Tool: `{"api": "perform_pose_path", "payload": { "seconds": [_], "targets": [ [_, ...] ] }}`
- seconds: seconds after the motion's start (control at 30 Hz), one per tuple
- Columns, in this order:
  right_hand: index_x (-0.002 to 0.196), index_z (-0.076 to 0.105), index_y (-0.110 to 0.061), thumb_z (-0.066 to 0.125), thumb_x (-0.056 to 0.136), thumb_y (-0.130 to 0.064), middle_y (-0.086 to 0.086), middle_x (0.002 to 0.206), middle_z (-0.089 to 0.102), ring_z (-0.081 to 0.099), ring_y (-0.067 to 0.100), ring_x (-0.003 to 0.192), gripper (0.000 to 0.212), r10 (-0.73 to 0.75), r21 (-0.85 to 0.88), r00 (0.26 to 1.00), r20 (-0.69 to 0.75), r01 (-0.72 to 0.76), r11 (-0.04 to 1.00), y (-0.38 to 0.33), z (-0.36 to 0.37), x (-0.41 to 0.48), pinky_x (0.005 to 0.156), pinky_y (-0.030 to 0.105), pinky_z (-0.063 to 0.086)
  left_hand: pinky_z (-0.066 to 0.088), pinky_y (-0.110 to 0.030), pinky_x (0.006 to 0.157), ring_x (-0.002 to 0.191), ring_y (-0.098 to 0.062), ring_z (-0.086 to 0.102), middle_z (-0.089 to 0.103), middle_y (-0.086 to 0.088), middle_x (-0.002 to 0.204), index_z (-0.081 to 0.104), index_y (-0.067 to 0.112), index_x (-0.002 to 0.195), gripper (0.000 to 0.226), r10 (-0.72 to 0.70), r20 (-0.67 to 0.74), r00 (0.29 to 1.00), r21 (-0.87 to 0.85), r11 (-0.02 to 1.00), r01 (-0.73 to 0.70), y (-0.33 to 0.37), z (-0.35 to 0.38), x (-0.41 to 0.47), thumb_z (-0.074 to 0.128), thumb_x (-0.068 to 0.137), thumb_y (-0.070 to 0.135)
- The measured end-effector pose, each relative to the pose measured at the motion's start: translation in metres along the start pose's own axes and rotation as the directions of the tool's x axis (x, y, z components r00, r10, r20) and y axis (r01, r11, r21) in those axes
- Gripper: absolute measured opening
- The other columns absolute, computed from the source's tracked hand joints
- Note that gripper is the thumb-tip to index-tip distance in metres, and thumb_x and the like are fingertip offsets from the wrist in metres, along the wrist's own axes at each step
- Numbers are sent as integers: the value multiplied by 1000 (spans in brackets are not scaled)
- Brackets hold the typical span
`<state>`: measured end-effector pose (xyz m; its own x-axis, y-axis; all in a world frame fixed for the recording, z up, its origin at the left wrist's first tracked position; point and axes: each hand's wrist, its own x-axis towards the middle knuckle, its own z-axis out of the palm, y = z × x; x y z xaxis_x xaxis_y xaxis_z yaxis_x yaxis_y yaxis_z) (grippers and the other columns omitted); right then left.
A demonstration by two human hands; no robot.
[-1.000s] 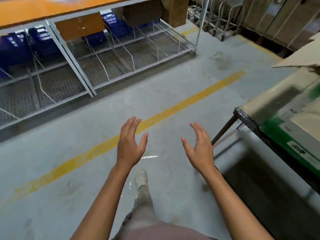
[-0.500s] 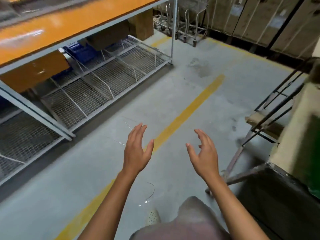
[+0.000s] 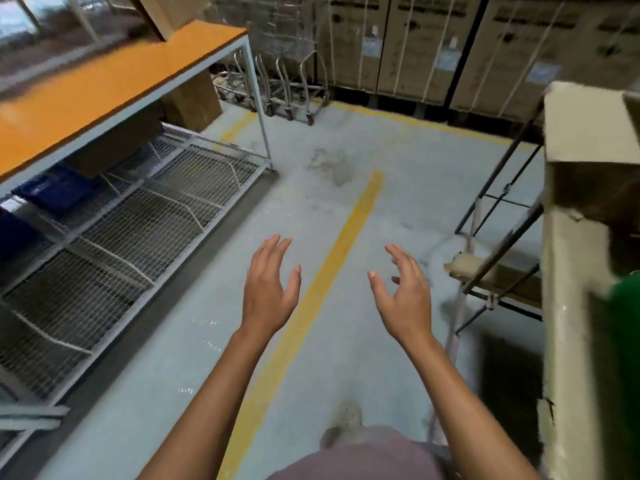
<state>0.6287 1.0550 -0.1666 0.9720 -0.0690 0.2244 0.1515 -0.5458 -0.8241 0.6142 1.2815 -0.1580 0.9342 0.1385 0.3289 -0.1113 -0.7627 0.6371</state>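
Above the grey concrete floor (image 3: 398,174), two bare hands are hovering side by side, well apart from each other and touching nothing. The left hand (image 3: 268,292) is holding its four fingers almost straight and close together, thumb standing out to the side, and it is gripping nothing. The right hand (image 3: 401,296) is spreading its fingers in a loose curve, palm turned toward the left one, and it too is carrying nothing. Between the two hands one yellow painted floor line (image 3: 329,268) is running away from the person, passing under the gap between the thumbs. One pale shoe (image 3: 349,415) is showing near the bottom edge, just right of that line.

To the left, one long rack with an orange top board (image 3: 104,84) is standing on white metal legs. One white wire-mesh shelf (image 3: 138,230) is lying low beneath it, split by wire dividers into several bays. Two blue plastic crates (image 3: 59,194) are sitting toward the left of that shelf, and one brown cardboard carton (image 3: 194,98) is standing under the rack's far end. Beyond it, chrome trolley handles (image 3: 287,84), about four, are standing in a row. Tall cardboard boxes bound with white straps (image 3: 415,46), at least three, are lining the back. To the right, one black metal frame (image 3: 502,237) is standing near the right hand, beside one beige cardboard-clad bench (image 3: 568,271).
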Motion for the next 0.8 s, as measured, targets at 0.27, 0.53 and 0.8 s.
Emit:
{"api": "perform_pose_path", "payload": {
  "seconds": [0.27, 0.53, 0.8],
  "targets": [
    [139, 55, -10, 67, 93, -13, 9, 147, 50, 49, 25, 133, 48, 2, -44, 975, -221, -12, 999, 3, -43, 141, 99, 45, 51, 20, -18, 116, 139, -30, 42, 50, -13, 147, 54, 4, 139, 47, 225, 19, 974, -116, 968, -221, 58, 55, 179, 59, 95, 18],
    [141, 54, -15, 63, 95, -16, 3, 149, 49, 46, 17, 136, 47, 16, -111, 874, -487, -80, 991, 25, -89, 254, 104, 47, 49, 31, -39, 117, 139, -30, 44, 51, -13, 146, 54, 4, 139, 47, 440, 80, 894, -277, 872, -405, 106, 139, 328, 58, 94, 19],
    [139, 54, -18, 62, 94, -18, 4, 141, 54, 51, 16, 129, 46, 52, -109, 656, -753, -202, 973, 38, -118, 363, 101, 44, 52, 28, -40, 117, 139, -33, 42, 47, -15, 149, 58, 5, 135, 39, 683, 95, 724, -430, 684, -589, 173, 221, 476, 49, 98, 13]
  ]
}}
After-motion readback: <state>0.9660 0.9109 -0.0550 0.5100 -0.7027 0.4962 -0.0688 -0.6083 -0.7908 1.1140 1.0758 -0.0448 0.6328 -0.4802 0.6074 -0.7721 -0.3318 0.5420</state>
